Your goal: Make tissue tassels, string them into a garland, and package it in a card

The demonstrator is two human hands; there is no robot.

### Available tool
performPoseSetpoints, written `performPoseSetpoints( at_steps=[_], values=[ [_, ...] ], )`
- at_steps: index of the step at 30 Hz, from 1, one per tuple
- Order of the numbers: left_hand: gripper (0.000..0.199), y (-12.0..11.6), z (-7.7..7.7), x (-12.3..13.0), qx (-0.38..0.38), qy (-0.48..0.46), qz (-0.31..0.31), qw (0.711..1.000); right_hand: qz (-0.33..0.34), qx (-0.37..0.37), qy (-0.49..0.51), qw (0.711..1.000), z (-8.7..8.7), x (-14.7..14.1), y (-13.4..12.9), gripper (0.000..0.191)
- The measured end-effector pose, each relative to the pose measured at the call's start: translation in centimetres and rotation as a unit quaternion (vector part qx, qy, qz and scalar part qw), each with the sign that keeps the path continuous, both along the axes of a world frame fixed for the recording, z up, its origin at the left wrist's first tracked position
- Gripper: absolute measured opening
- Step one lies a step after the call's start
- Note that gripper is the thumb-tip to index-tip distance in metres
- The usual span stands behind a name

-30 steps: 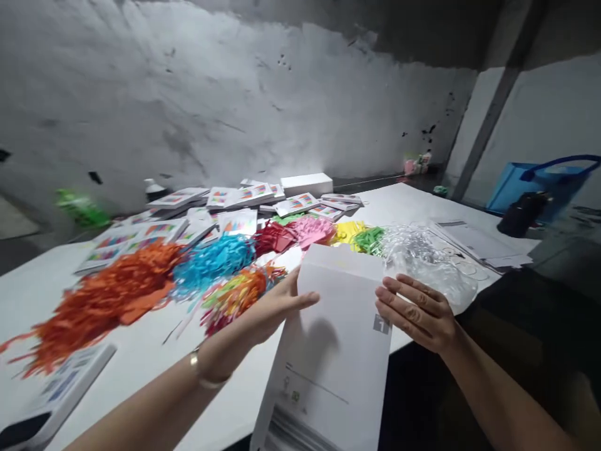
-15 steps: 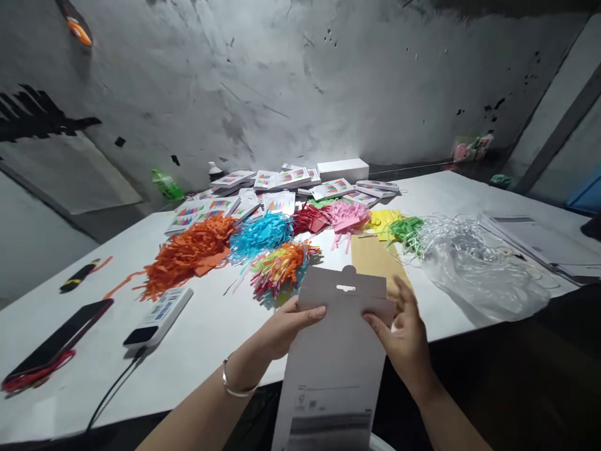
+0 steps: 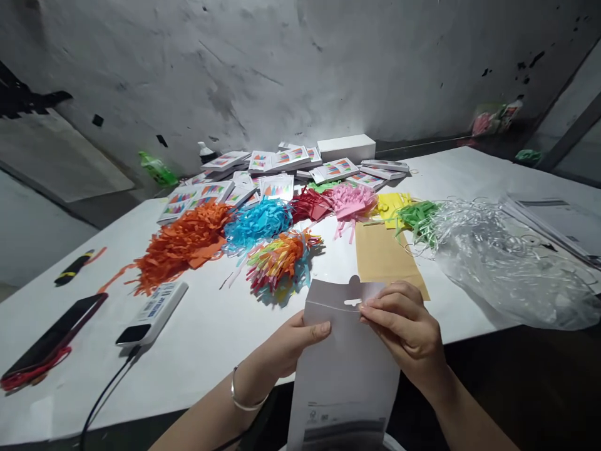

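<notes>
A white cardboard packaging box (image 3: 345, 369) with a hang-hole at its top stands upright in front of me, its printed label low down. My left hand (image 3: 291, 341) grips its left edge, thumb on the face towards me. Near the hang-hole, the fingers of my right hand (image 3: 406, 329) pinch the box's top flap at the right. Beyond the box lies a multicoloured bundle of paper tassels (image 3: 282, 263). A brown sheet (image 3: 387, 257) rests on the table just past my right hand.
Orange (image 3: 185, 247), blue (image 3: 258, 225), red, pink (image 3: 352, 203), yellow and green tassels cross the white table (image 3: 225, 338). Printed boxes (image 3: 277, 188) pile up behind them. Clear plastic with silvery strands (image 3: 507, 269) lies right. A phone (image 3: 56, 335) and white cabled device (image 3: 153, 313) lie left.
My right hand has moved from the box's right edge in and up to the flap near the hang-hole, its fingers closing there. My left hand keeps its hold. The camera view has shifted slightly.
</notes>
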State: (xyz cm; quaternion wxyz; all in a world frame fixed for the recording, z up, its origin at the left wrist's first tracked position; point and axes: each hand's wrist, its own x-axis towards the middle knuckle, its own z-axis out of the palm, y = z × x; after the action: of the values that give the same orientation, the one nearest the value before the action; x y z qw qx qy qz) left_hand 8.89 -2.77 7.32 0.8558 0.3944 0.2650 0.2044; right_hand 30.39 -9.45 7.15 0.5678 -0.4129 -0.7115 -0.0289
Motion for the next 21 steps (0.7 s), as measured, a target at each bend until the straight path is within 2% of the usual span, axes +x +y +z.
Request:
performPoseSetpoints(
  at_steps=[6,13,14,16,18,20,21],
  values=[
    [0.040,0.3,-0.4,-0.3,-0.055,-0.007,0.015,0.998,-0.006,-0.015,-0.051,0.999,-1.2,0.0,0.4,0.040],
    [0.040,0.4,-0.7,-0.5,-0.055,-0.005,0.028,0.998,-0.009,-0.029,-0.049,0.998,0.0,-0.8,0.2,0.027],
    [0.040,0.5,-0.6,-0.6,-0.049,0.003,0.039,0.998,-0.001,-0.025,-0.028,0.999,0.0,-0.9,0.0,0.026],
    [0.040,0.6,-0.3,-0.9,-0.028,0.022,0.068,0.997,-0.002,0.002,0.084,0.996,-0.4,-0.9,-0.3,0.023],
    [0.040,1.0,0.0,-1.5,0.004,0.031,0.095,0.995,-0.039,0.023,0.260,0.964,-1.4,-0.5,-0.4,0.023],
    [0.043,1.5,0.1,-2.0,0.042,0.034,0.108,0.993,-0.066,-0.023,0.381,0.922,-2.8,-0.3,-0.3,0.020],
    [0.047,1.8,0.1,-2.1,0.063,0.036,0.114,0.991,-0.055,-0.079,0.398,0.912,-3.4,-0.4,-0.3,0.017]
  ],
)
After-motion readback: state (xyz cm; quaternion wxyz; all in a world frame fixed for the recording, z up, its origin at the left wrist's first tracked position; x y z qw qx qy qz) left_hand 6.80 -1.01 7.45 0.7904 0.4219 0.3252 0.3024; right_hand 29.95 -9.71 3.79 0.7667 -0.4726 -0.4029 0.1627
